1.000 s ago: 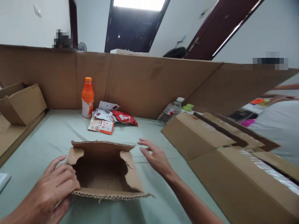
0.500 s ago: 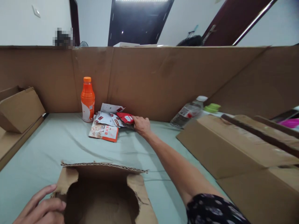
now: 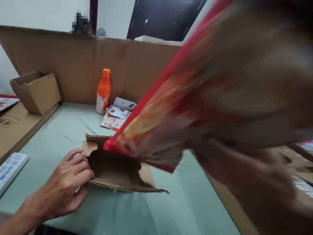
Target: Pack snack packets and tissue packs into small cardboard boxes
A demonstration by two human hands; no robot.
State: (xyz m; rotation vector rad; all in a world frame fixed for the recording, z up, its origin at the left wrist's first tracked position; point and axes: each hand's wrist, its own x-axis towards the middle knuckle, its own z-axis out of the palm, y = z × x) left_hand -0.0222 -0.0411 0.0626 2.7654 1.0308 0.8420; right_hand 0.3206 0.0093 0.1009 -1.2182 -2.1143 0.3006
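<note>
In my right hand [image 3: 246, 173], smeared by motion, is a red-edged food packet [image 3: 171, 120]. It is held up close to the camera and fills much of the right side of the view. Its lower corner hangs over the mouth of an open cardboard box [image 3: 114, 163], hiding part of it. My left hand [image 3: 70, 179] has its fingers curled on the left edge of that box. Beyond the box, white and orange food packets [image 3: 113, 119] lie in a pile, partly covered by the red-edged one. An orange drink bottle [image 3: 103, 91] stands upright just behind them.
A cardboard wall [image 3: 70, 65] runs along the back. On the left, a small cardboard box [image 3: 39, 93] sits on a larger flat one [image 3: 22, 127]. A white box [image 3: 12, 171] lies at the left edge of the green cloth [image 3: 56, 137]. More cardboard is at the right.
My right hand has come back from the pile and up toward the camera with the packet. The view has turned left and down, showing more of my left hand, still at the box's edge.
</note>
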